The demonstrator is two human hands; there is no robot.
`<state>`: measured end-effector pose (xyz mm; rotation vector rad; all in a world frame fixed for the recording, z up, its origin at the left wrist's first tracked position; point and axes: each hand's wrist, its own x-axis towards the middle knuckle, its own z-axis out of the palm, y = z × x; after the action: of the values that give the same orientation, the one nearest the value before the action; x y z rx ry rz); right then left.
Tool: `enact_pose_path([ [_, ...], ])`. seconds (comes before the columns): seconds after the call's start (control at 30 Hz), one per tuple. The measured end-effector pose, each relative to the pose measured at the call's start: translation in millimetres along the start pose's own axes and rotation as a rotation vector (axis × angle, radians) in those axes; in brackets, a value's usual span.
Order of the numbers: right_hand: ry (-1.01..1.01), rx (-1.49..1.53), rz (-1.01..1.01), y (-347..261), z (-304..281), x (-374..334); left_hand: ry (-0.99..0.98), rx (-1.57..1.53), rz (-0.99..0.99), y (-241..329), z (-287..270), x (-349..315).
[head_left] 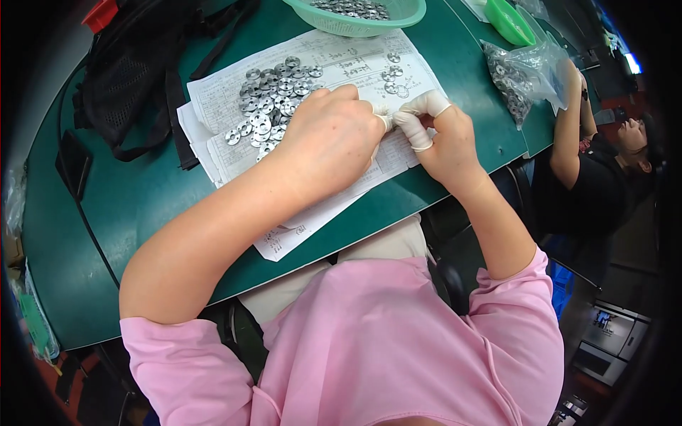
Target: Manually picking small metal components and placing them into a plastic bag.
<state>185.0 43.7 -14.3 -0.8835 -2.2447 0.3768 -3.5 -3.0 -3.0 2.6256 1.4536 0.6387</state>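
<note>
My left hand [332, 135] is closed over the papers [334, 53], its fingertips brought together beside those of my right hand [444, 135]. White finger cots cover fingertips on both hands. My right thumb and index finger pinch together; whatever lies between the fingertips is hidden or too small to make out. Left of my left hand, and partly behind it, spreads a pile of shiny round metal discs [266, 96] with holes. A smaller group of metal discs [391, 73] lies on the paper beyond my right hand.
A pale green plastic basin [341, 27] of discs stands at the far edge. Right of it are a bright green scoop-like bowl [508, 21] and a clear bag of metal parts [510, 82]. A black mesh bag [135, 78] and phone [73, 165] lie left. Another person [586, 170] sits at right.
</note>
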Motion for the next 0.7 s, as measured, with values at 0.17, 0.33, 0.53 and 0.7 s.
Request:
enact_pose_path([
  [0.17, 0.04, 0.002, 0.009, -1, 4, -4, 0.02, 0.002, -0.005, -1, 2, -1],
  [0.33, 0.049, 0.024, 0.022, -2, 2, -4, 0.02, 0.021, 0.002, 1, 2, 0],
  [0.53, 0.061, 0.134, 0.019, -6, -9, 4, 0.027, -0.027, -0.017, 0, 2, -2],
  [0.7, -0.012, 0.386, 0.228, 1, -7, 13, 0.061, -0.167, -0.048, -6, 3, -1],
])
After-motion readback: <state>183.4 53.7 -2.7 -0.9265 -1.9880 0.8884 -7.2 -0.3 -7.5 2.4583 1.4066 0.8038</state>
